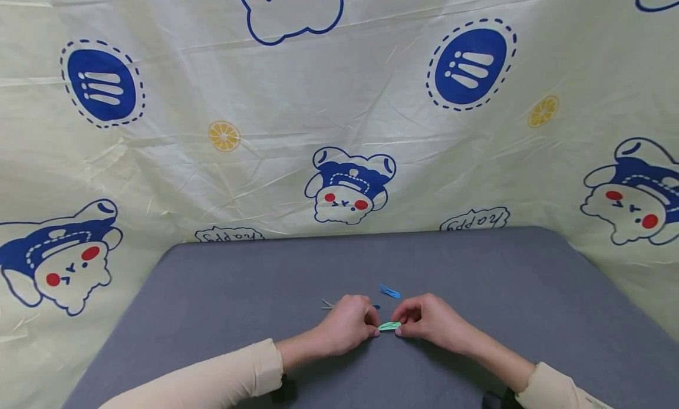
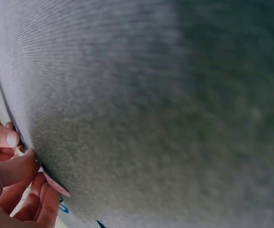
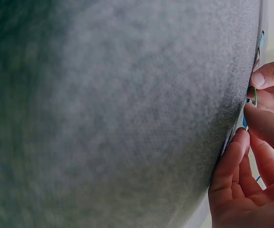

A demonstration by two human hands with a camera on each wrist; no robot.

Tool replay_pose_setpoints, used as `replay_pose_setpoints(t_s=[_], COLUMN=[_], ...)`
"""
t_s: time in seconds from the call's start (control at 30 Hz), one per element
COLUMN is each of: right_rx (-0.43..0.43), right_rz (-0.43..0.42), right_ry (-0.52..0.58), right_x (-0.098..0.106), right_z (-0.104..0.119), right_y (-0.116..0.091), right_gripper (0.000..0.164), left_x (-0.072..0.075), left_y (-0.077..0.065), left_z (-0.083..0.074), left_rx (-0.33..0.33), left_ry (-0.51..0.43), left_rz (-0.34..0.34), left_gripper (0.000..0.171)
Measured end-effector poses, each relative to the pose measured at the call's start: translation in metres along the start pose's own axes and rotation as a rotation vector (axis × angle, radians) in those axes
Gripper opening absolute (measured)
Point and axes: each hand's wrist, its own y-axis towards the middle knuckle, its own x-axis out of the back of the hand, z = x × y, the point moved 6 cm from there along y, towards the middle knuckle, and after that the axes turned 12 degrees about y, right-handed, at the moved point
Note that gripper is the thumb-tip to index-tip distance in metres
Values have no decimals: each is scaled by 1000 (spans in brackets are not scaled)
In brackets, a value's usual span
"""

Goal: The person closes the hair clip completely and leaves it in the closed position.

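In the head view a light green snap hair clip (image 1: 389,326) is held between both hands, just over the grey tabletop. My left hand (image 1: 348,325) pinches its left end with thumb and fingertips. The right hand (image 1: 436,325) pinches the opposite end. Beyond the right hand's fingers lies a blue hair clip (image 1: 390,291). Grey clip-like prongs (image 1: 327,304) stick out past the left hand, which hides the rest. The left wrist view shows a flat pink piece (image 2: 56,184) beside the left fingers. A thin green edge of the clip (image 3: 256,97) appears in the right wrist view.
The grey cloth-covered table (image 1: 254,279) has its far edge against a pale curtain (image 1: 276,102) printed with cartoon bears. A small dark blue tip (image 1: 376,307) shows between the hands. Dark bands sit at both wrists.
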Motion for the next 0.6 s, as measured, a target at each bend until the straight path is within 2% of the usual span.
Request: replay_pose_setpoints(t_s=[0.33, 0.6], right_rx=[-31, -25], right_rz=[16, 25], right_ry=[-6, 22], right_x=[-1, 0], right_z=[-5, -3], right_y=[1, 2], right_gripper=[12, 13], left_x=[-1, -1], left_y=[-4, -8], left_z=[1, -1], left_rx=[-17, -14], left_ry=[-22, -25], left_rz=[-57, -87], left_gripper=[4, 4])
